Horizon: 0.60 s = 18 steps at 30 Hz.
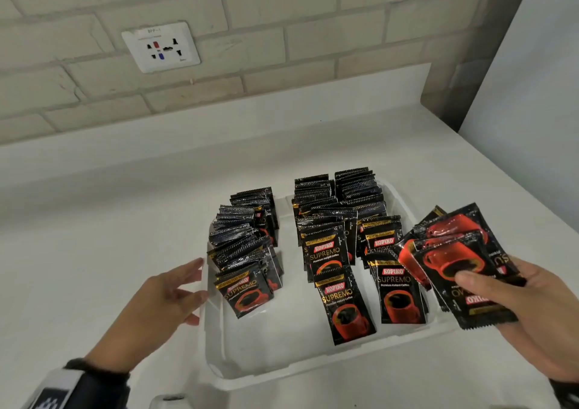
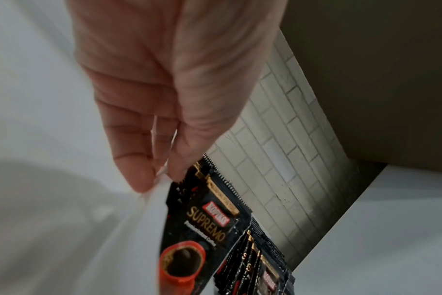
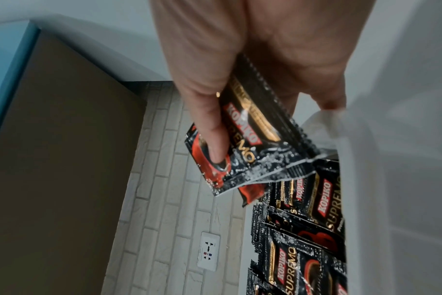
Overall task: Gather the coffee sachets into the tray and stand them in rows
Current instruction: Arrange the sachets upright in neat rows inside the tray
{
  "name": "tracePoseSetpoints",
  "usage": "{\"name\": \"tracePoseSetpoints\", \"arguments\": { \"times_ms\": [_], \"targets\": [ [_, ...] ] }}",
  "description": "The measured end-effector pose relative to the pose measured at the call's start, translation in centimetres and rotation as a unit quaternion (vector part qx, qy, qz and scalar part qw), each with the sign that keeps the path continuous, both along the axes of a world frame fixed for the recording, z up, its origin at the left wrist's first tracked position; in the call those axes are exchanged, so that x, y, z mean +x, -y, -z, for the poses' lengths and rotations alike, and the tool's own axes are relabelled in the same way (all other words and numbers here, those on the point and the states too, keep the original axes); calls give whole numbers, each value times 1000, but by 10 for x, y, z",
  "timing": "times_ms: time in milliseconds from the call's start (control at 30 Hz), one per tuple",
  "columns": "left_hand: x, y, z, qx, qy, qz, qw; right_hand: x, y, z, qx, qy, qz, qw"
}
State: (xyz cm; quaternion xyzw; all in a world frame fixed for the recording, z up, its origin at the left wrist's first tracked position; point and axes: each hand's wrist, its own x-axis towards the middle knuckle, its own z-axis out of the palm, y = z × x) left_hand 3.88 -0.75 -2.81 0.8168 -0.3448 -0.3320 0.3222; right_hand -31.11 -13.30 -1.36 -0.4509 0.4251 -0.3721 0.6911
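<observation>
A white tray (image 1: 269, 374) sits on the white counter and holds three rows of black coffee sachets: a left row (image 1: 244, 242), a middle row (image 1: 326, 245) and a right row (image 1: 385, 242). They stand leaning, front faces toward me. My left hand (image 1: 175, 289) lies open with its fingertips touching the tray's left rim (image 2: 144, 219), beside the front sachet (image 2: 204, 219) of the left row. My right hand (image 1: 532, 308) grips a fan of several sachets (image 1: 454, 252) over the tray's right edge, thumb pressed on the top one (image 3: 260, 151).
A brick wall with a white socket plate (image 1: 160, 47) rises behind the counter. A white panel (image 1: 532, 95) closes off the right side. Bare counter (image 1: 94, 220) stretches to the left of the tray. The tray's front part (image 1: 282, 339) holds no sachets.
</observation>
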Motion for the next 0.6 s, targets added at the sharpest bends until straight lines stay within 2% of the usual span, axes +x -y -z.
{"name": "tracePoseSetpoints", "arguments": {
  "times_ms": [167, 233, 300, 367, 467, 533, 600],
  "targets": [
    [-4, 4, -2, -7, -20, 5, 1000, -3, 8, -5, -3, -9, -1, 1000],
    [-6, 3, -8, -35, 14, 11, 999, -3, 11, -8, -42, -28, 16, 999],
    [-9, 1, -22, -95, 83, 22, 992, -1, 14, -15, -105, -92, 7, 990],
    [-19, 2, -46, -197, 69, 37, 977, 7, 15, -31, -146, -145, -38, 978],
    [-45, 9, -75, -305, -32, 132, 943, 27, 17, -53, -192, -233, -206, 931],
    [-60, 19, -80, -309, -68, 189, 929, 47, 15, -65, -211, -272, -320, 883],
    [-73, 34, -78, -260, -83, 218, 937, 67, 15, -73, -238, -304, -395, 834]
  ]
}}
